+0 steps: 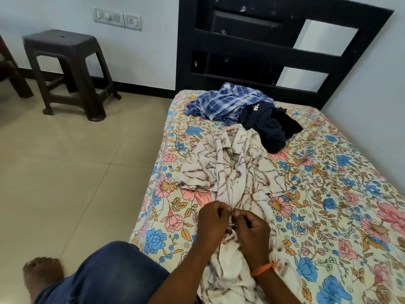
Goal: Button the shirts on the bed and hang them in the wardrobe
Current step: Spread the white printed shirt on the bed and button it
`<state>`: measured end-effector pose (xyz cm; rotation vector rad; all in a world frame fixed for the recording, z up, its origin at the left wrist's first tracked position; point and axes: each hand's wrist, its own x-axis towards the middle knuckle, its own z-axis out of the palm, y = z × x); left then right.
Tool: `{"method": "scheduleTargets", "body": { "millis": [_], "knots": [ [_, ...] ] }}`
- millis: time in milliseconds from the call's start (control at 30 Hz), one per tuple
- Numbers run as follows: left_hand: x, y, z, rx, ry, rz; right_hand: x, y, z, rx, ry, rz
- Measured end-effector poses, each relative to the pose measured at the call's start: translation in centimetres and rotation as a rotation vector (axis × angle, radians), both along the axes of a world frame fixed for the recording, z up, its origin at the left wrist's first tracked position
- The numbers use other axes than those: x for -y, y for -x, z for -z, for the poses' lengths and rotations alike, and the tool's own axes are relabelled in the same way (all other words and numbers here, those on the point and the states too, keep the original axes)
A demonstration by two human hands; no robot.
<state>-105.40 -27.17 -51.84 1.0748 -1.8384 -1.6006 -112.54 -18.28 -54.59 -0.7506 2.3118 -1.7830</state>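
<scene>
Hands meet at the front placket of a cream shirt with reddish-brown marbling, spread lengthwise down the bed with its collar toward the dark headboard and its hem trailing off the foot end toward the person; the left hand pinches one edge of the placket with curled fingers, the right hand, an orange thread band at its wrist, pinches the other edge just beside it, and the two fingertips all but touch over a fold of cloth; the step in hand appears to be the buttoning of this shirt, low on the front, though the button itself is too small to make out; the stretch of placket nearer the headboard lies closed in line, but whether each button there is done cannot be told; next, by this reading, the button wants pushing through its hole with the edges held level, then the hands working on toward the hem; between this shirt and the headboard lie a crumpled blue checked shirt and, touching it, a dark navy garment, both untouched and seemingly yet to be done; no wardrobe or hanger shows; the navy garment carries a small white mark, too blurred to read, and no other writing or brand is legible; left of the headboard, a dark plastic stool stands on the tiled floor beneath a wall switch panel.
</scene>
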Motion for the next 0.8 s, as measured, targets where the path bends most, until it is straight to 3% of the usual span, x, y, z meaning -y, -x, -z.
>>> {"method": "scheduleTargets", "body": {
  "millis": [800],
  "knots": [
    [0.8, -0.4, -1.2, -0.074, -0.192, 0.024, 0.4, -0.4, -0.8, 0.032, -0.026, 0.022]
  ]
}}
